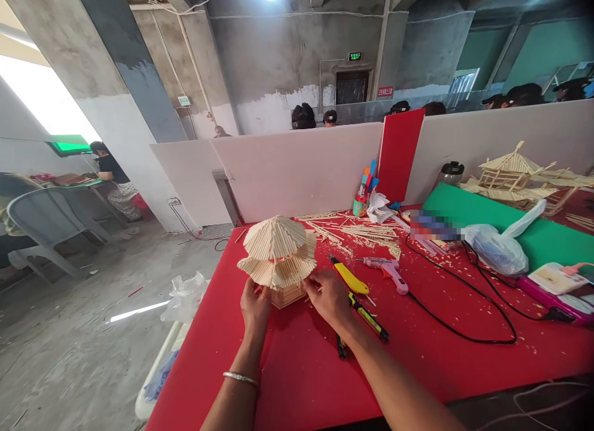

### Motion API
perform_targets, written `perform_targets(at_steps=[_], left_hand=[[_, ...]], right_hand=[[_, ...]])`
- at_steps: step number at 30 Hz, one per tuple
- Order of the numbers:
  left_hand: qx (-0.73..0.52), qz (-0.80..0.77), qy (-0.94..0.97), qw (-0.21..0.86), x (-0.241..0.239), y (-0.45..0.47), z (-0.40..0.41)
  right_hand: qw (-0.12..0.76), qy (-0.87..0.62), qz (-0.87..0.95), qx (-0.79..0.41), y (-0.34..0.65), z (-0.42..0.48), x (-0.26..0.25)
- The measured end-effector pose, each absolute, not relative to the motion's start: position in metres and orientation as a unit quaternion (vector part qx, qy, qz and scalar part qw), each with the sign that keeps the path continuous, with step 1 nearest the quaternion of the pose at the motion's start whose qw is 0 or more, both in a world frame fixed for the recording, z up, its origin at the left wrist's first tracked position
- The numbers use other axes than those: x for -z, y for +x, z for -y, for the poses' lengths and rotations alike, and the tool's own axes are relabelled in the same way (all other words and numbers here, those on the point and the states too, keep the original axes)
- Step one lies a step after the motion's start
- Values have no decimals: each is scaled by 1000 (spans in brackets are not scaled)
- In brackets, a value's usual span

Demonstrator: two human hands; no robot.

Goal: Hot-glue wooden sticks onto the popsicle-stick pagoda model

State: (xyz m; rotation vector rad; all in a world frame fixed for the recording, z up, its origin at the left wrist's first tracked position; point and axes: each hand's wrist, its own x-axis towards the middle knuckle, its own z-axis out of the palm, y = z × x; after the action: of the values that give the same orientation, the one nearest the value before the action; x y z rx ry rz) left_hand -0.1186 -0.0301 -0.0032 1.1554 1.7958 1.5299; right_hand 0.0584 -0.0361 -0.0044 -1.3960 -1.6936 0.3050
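Observation:
A small two-tiered pavilion model (279,258) made of thin wooden sticks stands on the red table (297,369). My left hand (255,308) grips its lower left side under the roof edge, fingers curled. On the model's right side, my right hand (328,298) has its fingers pinched against the base. A silver bracelet (239,377) sits on my left wrist. Just right of my right hand lie a yellow utility knife (349,278) and yellow-handled pliers (369,318).
A pink glue gun (388,272) with a black cord (468,332) lies further right, amid loose sticks (357,231). A plastic bag (495,248), green board (510,224), red board (400,153), pen cup (360,203) and another stick model (508,168) sit behind. White partition (301,171) bounds the table; other people work beyond.

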Motion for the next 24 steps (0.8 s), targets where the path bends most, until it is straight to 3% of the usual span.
perform_targets(at_steps=[4, 12, 24], left_hand=[[-549, -689, 419, 219, -3, -118, 33], [-538, -640, 452, 309, -6, -109, 41], [-617, -625, 375, 298, 4, -121, 27]], right_hand=[[416, -579, 691, -115, 58, 36, 9], [371, -610, 689, -125, 57, 36, 11], [400, -568, 697, -177, 55, 33, 14]])
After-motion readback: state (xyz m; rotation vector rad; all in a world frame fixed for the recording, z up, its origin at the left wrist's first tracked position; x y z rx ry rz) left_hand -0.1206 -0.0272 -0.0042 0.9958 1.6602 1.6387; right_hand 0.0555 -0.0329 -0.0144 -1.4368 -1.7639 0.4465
